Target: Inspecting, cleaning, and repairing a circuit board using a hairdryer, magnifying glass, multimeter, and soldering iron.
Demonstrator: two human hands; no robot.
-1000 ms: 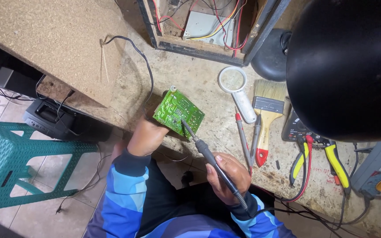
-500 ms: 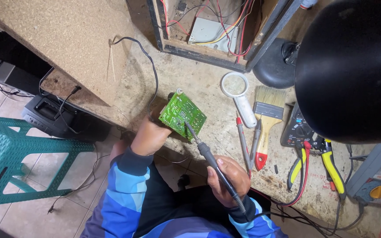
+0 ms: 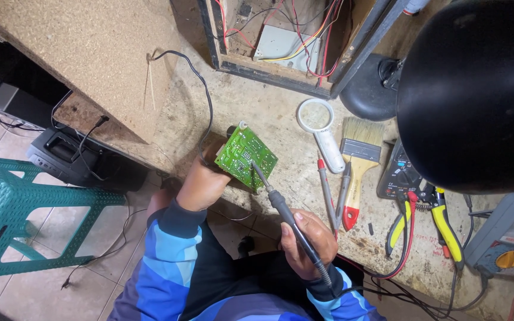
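Left hand: our left hand [image 3: 204, 181] is clamped on the lower edge of the green circuit board [image 3: 245, 157], holding it tilted up over the front edge of the workbench [image 3: 257, 113].
Right hand: our right hand [image 3: 306, 242] is closed around the dark handle of the soldering iron [image 3: 287, 216], its tip touching the face of the board.
Step in hand: we judge this to be work on a joint, with iron and board in contact.
Next move calls for: a firm grip on the board and a small, exact placing of the tip among closely set parts.
Nearby on the bench: a magnifying glass [image 3: 319, 123], a paintbrush [image 3: 358, 166] and two probes [image 3: 333, 187] lie just right of the board; yellow-handled pliers [image 3: 447, 223] and a meter [image 3: 398, 175] lie further right.
In the way: the black lamp shade [image 3: 471, 89] hides much of the right side; the iron's cord [image 3: 400, 297] trails beside our right arm.
Beyond: an open cabinet with coloured wires [image 3: 287, 35] stands behind; a green stool [image 3: 25, 214] stands on the floor.
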